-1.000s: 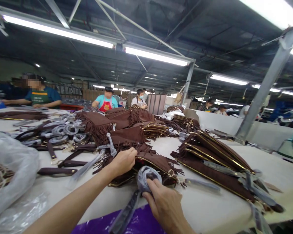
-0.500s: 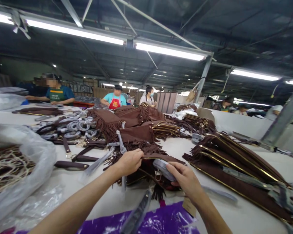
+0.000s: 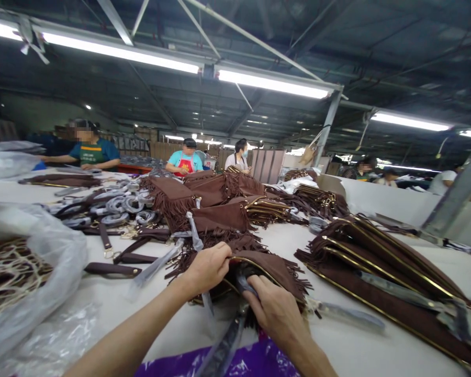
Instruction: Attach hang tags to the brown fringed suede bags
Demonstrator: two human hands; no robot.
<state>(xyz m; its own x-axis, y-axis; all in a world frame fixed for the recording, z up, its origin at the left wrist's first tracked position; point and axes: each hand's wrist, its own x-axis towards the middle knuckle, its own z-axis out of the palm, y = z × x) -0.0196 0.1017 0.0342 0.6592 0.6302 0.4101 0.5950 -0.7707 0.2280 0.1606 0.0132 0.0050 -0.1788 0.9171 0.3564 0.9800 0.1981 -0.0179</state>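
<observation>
A brown fringed bag (image 3: pixel 265 262) with a gold zip edge lies in front of me, its mouth held apart. My left hand (image 3: pixel 211 267) is closed on the upper edge of the opening. My right hand (image 3: pixel 277 303) is at the mouth, its fingertips partly inside and closed on a coiled strap in clear plastic (image 3: pixel 245 278); most of the coil is hidden by the hand and the bag. A dark plastic-wrapped strap (image 3: pixel 223 343) hangs from the bag towards me, over a purple plastic sheet (image 3: pixel 255 358).
More fringed bags (image 3: pixel 220 209) are heaped behind, with a stack of gold-zipped bags (image 3: pixel 377 267) at the right. Wrapped strap coils (image 3: pixel 129 201) lie left of the heap. A plastic bag holding cords (image 3: pixel 68 256) stands at the near left. Co-workers (image 3: pixel 185 157) are across the table.
My right hand has moved left and inward, taking the wrapped coil into the bag's mouth. The bag's front flap now spreads over to the right. My left hand keeps its grip.
</observation>
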